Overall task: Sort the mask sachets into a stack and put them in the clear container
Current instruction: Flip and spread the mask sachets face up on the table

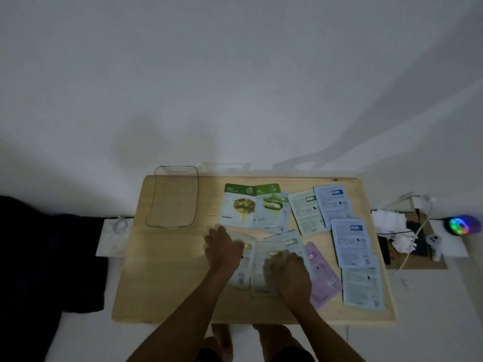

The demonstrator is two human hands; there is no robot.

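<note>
a pale wooden desk stood against a white wall. both hands, left hand and right hand, lay with fingers spread flat on pale mask sachets; the clear container sat empty at far left.

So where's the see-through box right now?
In the head view the clear box sits empty at the table's far left corner, left of the green olive sachet.
</note>
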